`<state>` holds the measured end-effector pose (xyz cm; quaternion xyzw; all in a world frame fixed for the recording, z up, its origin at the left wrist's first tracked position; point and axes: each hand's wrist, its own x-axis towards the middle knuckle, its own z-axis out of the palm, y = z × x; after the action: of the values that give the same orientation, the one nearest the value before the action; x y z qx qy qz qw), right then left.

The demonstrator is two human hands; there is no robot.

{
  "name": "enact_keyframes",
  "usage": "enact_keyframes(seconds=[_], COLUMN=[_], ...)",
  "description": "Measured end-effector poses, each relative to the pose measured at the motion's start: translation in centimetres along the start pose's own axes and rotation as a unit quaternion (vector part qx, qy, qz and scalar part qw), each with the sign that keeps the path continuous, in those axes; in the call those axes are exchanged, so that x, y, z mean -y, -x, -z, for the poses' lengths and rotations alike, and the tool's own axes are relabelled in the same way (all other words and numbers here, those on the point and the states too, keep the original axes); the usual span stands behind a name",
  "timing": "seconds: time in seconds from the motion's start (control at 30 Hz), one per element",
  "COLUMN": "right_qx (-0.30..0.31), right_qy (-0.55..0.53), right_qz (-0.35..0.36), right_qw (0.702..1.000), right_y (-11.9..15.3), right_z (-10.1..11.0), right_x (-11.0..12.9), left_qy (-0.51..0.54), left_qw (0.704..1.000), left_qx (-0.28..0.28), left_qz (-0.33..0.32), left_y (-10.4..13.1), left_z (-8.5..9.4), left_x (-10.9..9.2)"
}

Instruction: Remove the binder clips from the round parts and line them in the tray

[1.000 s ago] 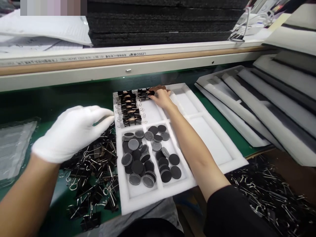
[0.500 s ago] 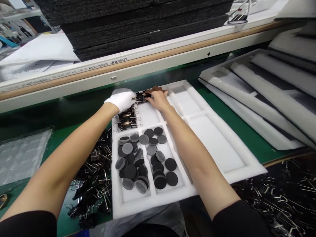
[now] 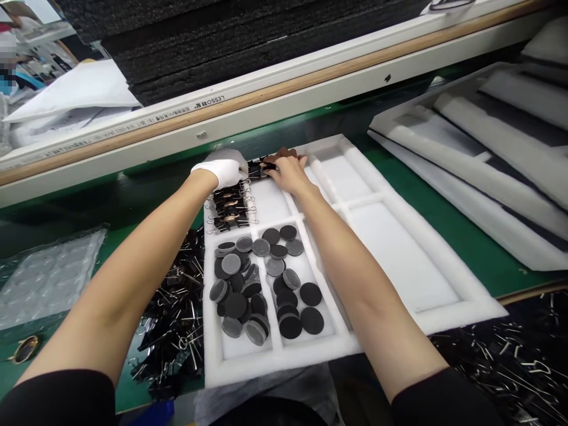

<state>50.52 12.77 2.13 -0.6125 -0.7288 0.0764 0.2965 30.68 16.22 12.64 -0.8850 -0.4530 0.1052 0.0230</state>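
Risk as I judged it: you worked w/ both hands crowded at the far-left pocket of the foam tray [image 3: 399,322], so a nudge could've knocked the lined-up binder clips [image 3: 231,207] out of row. Your left hand [image 3: 223,168], gloved, sat curled on the clips' far end; couldn't tell if it gripped one. Your right hand [image 3: 287,168] pinched a clip [image 3: 261,168] w/ fingertips nearly closed.
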Motion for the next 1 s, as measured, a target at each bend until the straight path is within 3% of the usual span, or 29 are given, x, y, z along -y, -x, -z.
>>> enact_keyframes(seconds=[0.2, 0.4, 0.53, 0.77, 1.0], right_qx=[0.006, 0.004, -0.013, -0.003, -0.012], right_qy=[0.004, 0.012, -0.012, -0.058, -0.059], right_qz=[-0.006, -0.004, -0.022, -0.049, -0.043], right_qw=[1.000, 1.000, 1.000, 0.997, 0.997], right_y=[-0.1, 0.0, 0.1, -0.2, -0.2], right_z=[0.1, 0.3, 0.7, 1.0, 1.0], right_x=[0.2, 0.4, 0.2, -0.5, -0.4], left_qy=[-0.020, -0.023, -0.020, -0.039, -0.017], left_qw=[0.999, 0.999, 0.999, 0.997, 0.998], left_qx=[0.015, 0.025, -0.004, 0.061, 0.043], left_qz=[0.036, 0.026, 0.046, 0.025, 0.049], left_y=[1.0, 1.1, 1.1, 0.0, -0.7], left_z=[0.8, 0.5, 0.7, 0.5, -0.2], left_x=[-0.2, -0.3, 0.0, 1.0, 1.5])
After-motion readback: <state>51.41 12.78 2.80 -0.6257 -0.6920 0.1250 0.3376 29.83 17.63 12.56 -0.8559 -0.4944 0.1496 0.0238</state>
